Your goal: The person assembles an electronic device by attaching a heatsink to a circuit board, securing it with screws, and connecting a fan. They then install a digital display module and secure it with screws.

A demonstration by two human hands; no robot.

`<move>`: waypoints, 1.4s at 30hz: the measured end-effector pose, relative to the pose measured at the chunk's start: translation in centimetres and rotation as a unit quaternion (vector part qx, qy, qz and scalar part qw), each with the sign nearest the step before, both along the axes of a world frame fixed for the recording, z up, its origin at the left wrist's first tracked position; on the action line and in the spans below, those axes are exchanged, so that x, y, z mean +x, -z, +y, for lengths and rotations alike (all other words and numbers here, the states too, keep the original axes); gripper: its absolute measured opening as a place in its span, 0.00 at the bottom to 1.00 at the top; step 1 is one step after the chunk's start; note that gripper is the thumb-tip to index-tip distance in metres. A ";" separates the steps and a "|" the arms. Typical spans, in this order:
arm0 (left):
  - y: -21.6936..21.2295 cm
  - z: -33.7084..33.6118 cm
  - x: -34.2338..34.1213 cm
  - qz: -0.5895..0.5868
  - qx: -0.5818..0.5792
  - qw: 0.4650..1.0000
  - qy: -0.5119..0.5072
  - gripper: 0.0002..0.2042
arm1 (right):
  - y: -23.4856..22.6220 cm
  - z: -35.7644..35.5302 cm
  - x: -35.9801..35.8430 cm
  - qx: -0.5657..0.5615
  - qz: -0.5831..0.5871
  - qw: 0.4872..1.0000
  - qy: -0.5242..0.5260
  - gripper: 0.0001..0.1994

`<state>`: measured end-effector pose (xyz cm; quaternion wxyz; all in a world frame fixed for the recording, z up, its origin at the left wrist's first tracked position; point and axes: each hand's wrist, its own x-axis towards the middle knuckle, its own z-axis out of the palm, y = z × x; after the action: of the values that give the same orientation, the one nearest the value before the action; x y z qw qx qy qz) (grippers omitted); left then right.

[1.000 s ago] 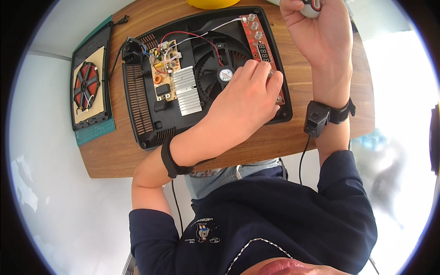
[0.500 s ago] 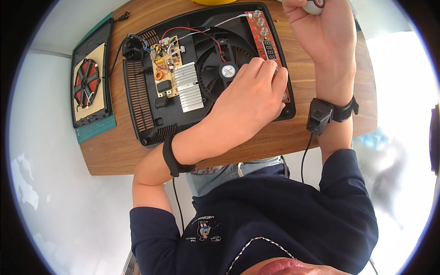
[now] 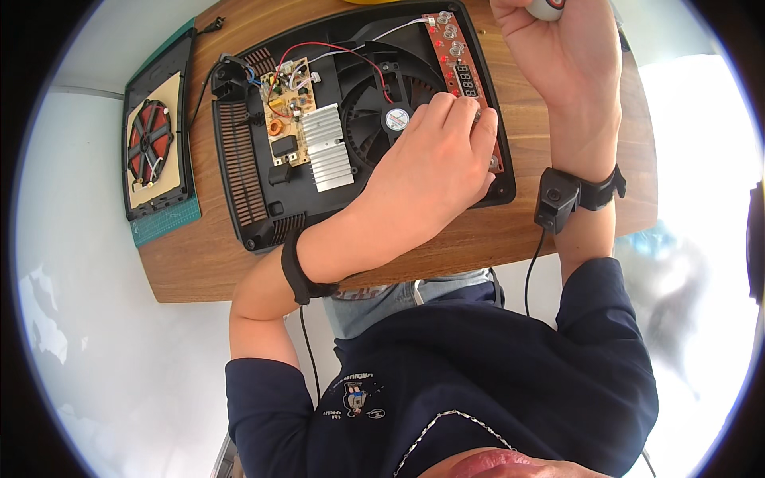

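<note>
A black appliance base lies open on the table, with a black fan in it. My left hand reaches across the fan with bent fingers on the red display board along the base's right side. Its fingertips, and anything pinched in them, are hidden. At the upper right, my right hand is closed around a handle with a rounded grey end; the rest of that item is out of the picture. A tan circuit board and a finned silver heat sink sit left of the fan.
To the left, a black cover holding a round red-and-black coil lies on a green mat. A power plug rests behind it. Something yellow shows at the far edge of the wooden table.
The base and its boards sit slightly higher in the picture. My left hand has shifted a little up and left with them; my right hand is nearly where it was.
</note>
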<state>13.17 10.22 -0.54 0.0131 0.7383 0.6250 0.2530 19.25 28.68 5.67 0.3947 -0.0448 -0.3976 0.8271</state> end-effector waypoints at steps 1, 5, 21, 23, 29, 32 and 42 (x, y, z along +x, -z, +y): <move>-0.1 0.0 0.0 -0.005 -0.003 1.000 0.005 0.32 | 0.0 0.0 0.0 0.002 0.001 1.000 -0.002 0.13; -0.2 0.0 0.1 -0.009 -0.003 1.000 0.015 0.32 | 0.1 -0.3 0.0 -0.009 0.005 1.000 -0.008 0.13; -0.2 0.0 0.1 -0.021 -0.005 0.999 0.035 0.31 | 0.2 -0.2 -0.1 -0.014 0.000 1.000 -0.023 0.14; -0.2 -0.1 0.0 -0.029 -0.008 0.999 0.040 0.31 | 0.1 -0.2 0.0 -0.032 -0.002 0.999 -0.029 0.14; -0.2 -0.1 0.0 -0.032 -0.006 0.999 0.040 0.31 | 0.2 -0.1 0.0 -0.024 -0.005 0.999 -0.026 0.14; -0.3 -0.1 0.0 -0.031 -0.002 0.999 0.041 0.31 | 0.2 -0.2 -0.1 -0.029 -0.007 0.999 -0.025 0.14; -0.1 0.1 0.1 -0.051 0.023 0.998 0.006 0.33 | 0.3 -0.5 -0.3 -0.006 -0.001 1.000 -0.024 0.14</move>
<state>13.30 10.34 -0.40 0.0300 0.7281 0.6133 0.3047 18.92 28.20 5.39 0.3740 -0.0380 -0.3937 0.8388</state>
